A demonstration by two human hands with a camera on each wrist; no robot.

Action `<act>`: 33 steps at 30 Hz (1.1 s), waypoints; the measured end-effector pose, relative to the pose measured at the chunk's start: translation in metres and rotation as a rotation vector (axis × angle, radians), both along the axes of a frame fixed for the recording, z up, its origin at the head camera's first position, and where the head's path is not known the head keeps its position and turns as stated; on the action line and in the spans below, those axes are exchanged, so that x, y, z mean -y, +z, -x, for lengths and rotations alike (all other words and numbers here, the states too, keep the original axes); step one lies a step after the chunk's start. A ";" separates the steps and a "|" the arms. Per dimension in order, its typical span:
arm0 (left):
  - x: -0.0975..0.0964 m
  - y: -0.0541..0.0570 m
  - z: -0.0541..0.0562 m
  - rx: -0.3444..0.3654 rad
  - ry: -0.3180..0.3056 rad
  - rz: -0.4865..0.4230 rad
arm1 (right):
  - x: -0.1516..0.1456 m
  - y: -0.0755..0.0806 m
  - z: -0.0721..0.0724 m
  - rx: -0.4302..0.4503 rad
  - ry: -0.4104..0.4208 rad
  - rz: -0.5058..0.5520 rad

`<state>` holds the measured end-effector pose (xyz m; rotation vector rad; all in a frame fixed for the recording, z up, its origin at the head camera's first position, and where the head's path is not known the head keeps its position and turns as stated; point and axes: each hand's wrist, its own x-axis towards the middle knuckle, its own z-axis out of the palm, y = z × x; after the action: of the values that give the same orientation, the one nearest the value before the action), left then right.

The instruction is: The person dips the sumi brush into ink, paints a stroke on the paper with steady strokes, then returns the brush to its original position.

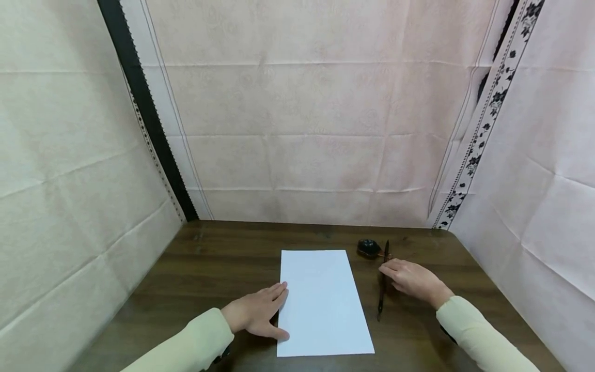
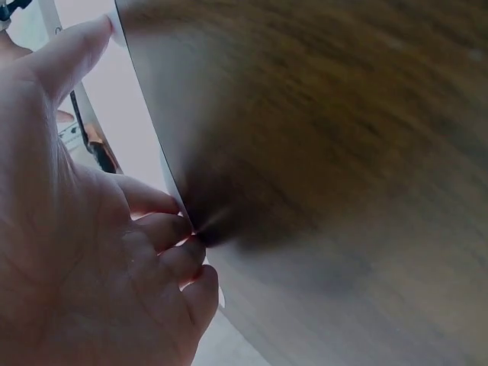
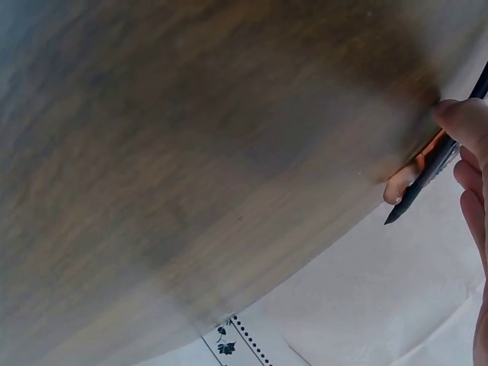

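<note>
A blank white sheet of paper lies upright on the brown wooden table. My left hand rests at its left edge, thumb and fingers spread with the tips on the paper; the palm of that hand fills the left side of the left wrist view. To the right of the sheet, my right hand pinches a slender dark pen-like stick with a pointed end. The right wrist view shows the stick between thumb and fingers. Whether it is a pen or a brush I cannot tell.
Just beyond the right hand sits a small glossy black object with an orange-brown part beside the stick. White cloth walls stand behind and at both sides of the table.
</note>
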<state>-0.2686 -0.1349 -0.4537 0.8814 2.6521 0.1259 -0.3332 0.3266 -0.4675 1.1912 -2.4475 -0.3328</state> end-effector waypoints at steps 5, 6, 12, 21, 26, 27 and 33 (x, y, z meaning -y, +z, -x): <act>-0.001 0.002 0.000 0.012 0.004 -0.005 | 0.004 0.000 0.002 -0.015 -0.014 -0.030; -0.001 0.002 -0.001 0.011 0.005 -0.006 | 0.005 0.000 0.003 -0.018 -0.014 -0.040; 0.000 0.001 0.000 -0.002 -0.005 -0.015 | 0.009 0.000 0.005 -0.090 0.013 -0.145; 0.002 0.002 0.000 -0.014 -0.019 -0.010 | 0.012 -0.001 0.010 -0.209 0.113 -0.215; 0.003 0.001 -0.001 -0.022 -0.015 -0.008 | 0.012 -0.003 0.014 -0.254 0.200 -0.203; 0.003 0.001 -0.001 -0.021 -0.013 -0.007 | 0.012 -0.004 0.015 -0.260 0.217 -0.206; 0.003 0.001 -0.003 -0.018 -0.014 -0.008 | 0.011 -0.006 0.019 -0.277 0.266 -0.237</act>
<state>-0.2660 -0.1382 -0.4525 0.9076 2.6633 0.1263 -0.3523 0.3154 -0.4738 1.4409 -2.0257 -0.6733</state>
